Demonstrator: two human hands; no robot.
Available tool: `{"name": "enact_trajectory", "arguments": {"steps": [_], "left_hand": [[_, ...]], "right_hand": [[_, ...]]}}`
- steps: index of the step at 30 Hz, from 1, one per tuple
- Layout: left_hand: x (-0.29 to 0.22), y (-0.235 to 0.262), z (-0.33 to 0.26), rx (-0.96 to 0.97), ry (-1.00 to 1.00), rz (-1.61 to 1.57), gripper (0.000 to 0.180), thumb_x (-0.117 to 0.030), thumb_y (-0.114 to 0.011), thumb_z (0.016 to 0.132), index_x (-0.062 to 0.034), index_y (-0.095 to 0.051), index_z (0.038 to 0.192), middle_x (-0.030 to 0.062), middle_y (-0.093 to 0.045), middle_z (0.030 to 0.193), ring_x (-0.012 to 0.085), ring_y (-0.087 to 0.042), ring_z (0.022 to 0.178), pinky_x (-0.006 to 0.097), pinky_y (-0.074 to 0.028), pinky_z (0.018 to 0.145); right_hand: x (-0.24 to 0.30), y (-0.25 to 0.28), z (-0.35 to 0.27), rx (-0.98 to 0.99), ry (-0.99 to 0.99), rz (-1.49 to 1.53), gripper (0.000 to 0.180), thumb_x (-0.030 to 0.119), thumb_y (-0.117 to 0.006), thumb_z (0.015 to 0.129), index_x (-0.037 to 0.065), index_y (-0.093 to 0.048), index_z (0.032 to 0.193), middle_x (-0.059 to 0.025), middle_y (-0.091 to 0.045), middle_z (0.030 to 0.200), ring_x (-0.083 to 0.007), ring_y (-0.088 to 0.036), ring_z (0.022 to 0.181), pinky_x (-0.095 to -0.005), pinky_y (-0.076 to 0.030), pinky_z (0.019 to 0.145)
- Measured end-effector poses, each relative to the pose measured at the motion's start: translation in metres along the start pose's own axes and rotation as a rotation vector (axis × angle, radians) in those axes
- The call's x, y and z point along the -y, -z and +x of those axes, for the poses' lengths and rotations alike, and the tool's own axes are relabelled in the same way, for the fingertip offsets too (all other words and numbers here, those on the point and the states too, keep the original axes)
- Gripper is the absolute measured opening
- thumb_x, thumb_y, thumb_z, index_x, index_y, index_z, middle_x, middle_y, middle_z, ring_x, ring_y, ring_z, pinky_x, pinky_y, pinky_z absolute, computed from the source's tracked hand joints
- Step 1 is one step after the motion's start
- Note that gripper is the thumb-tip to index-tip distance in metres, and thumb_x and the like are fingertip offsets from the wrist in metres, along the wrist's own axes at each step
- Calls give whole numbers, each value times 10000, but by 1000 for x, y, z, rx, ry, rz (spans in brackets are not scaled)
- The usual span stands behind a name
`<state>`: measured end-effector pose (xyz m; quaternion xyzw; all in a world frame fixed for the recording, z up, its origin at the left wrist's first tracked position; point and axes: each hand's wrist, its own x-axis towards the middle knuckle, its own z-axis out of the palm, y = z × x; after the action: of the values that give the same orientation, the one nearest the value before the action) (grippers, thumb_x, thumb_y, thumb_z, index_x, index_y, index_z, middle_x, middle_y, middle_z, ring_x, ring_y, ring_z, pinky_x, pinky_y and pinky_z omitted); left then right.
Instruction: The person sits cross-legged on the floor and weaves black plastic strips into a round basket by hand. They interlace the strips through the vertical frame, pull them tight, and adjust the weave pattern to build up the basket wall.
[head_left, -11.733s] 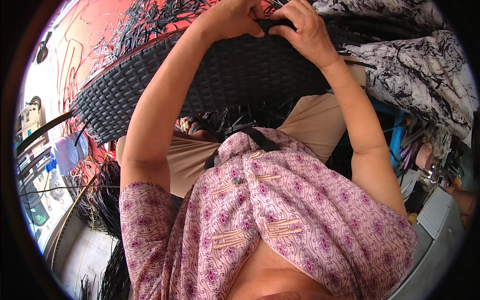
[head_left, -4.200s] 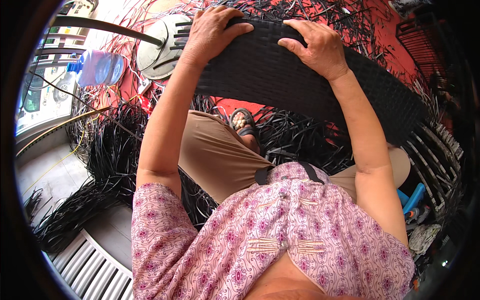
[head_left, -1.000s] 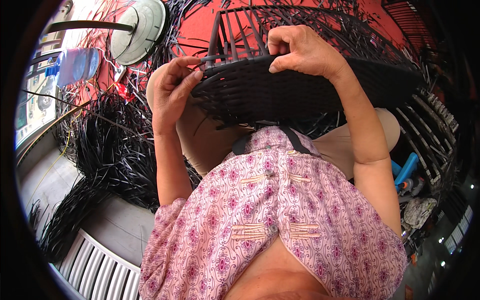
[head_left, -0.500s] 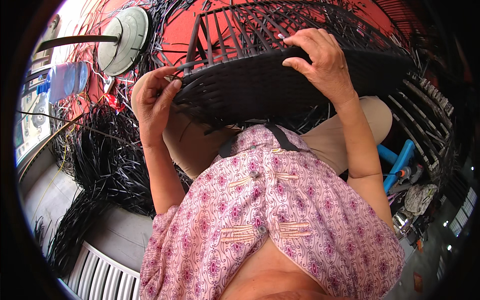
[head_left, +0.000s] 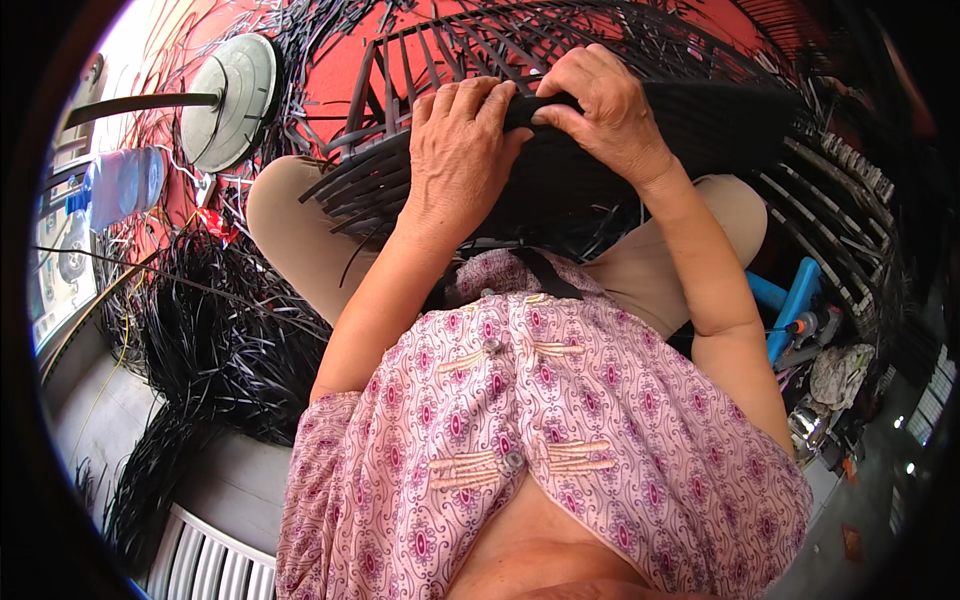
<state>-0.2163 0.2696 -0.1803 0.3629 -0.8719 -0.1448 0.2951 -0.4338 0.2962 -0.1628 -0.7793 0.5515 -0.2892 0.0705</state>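
Observation:
A wide black panel (head_left: 700, 140) woven from flat strips leans across my lap, joined to a dark slatted frame (head_left: 440, 50) behind it. My left hand (head_left: 460, 150) wraps its fingers over the panel's upper edge, thumb on the near face. Close to its right, my right hand (head_left: 605, 115) grips the same edge with curled fingers, its thumb pressing toward the left hand. Loose strip ends (head_left: 345, 195) stick out at the panel's left end. Whatever lies between the fingers and the frame is hidden.
Black strips (head_left: 220, 320) are heaped to my left, beside a white slatted seat (head_left: 215, 560). Farther off lie a round grey base with a pole (head_left: 230, 105) and a large clear-blue bottle (head_left: 130, 185). A blue tool-like piece (head_left: 795, 310) lies right of my knee.
My left hand has moved right, from the panel's left corner to its upper edge near my right hand. The right hand has shifted slightly left and closed over the edge.

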Motion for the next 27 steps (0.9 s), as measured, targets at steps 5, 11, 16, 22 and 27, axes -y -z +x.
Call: {"name": "enact_trajectory", "arguments": {"steps": [5,11,16,22,27], "left_hand": [[4,-15,-4,-54,-72,66,448,-236,-813,892,-158,-722,1325,16,-727,1289,216,-664,1230,399,-447,1040],[10,-14,-2,-48,-125,72,452,-244,-815,906,-167,-720,1341,8,-736,1280,207,-684,1180,375,-484,991],[11,-15,-5,-58,-147,95,466,-251,-819,897,-172,-713,1344,4,-733,1266,215,-688,1130,383,-494,981],[16,-16,-5,-78,-200,80,470,-245,-826,872,-166,-717,1322,3,-727,1237,218,-688,1105,388,-518,939],[16,-11,-7,-68,-235,76,463,-229,-837,860,-158,-730,1305,6,-733,1210,217,-700,1074,377,-535,912]], "right_hand": [[1,-19,-34,-236,88,-176,362,188,-876,793,133,-755,1129,-42,-673,1128,-259,-656,1064,-393,-539,927],[-6,-10,-52,-350,-102,-331,534,454,-769,920,121,-689,1330,-68,-649,1377,-284,-602,1298,-464,-425,1131],[-13,-4,-58,-200,-69,-371,433,422,-784,905,203,-744,1276,42,-717,1307,-205,-617,1295,-461,-414,1134],[-22,-11,-57,-306,-61,-264,377,353,-862,804,221,-782,1148,67,-752,1152,-164,-664,1187,-446,-402,1132],[-16,-15,-63,-322,-57,-299,368,308,-849,837,193,-787,1181,33,-762,1211,-201,-672,1213,-449,-437,1135]]}}
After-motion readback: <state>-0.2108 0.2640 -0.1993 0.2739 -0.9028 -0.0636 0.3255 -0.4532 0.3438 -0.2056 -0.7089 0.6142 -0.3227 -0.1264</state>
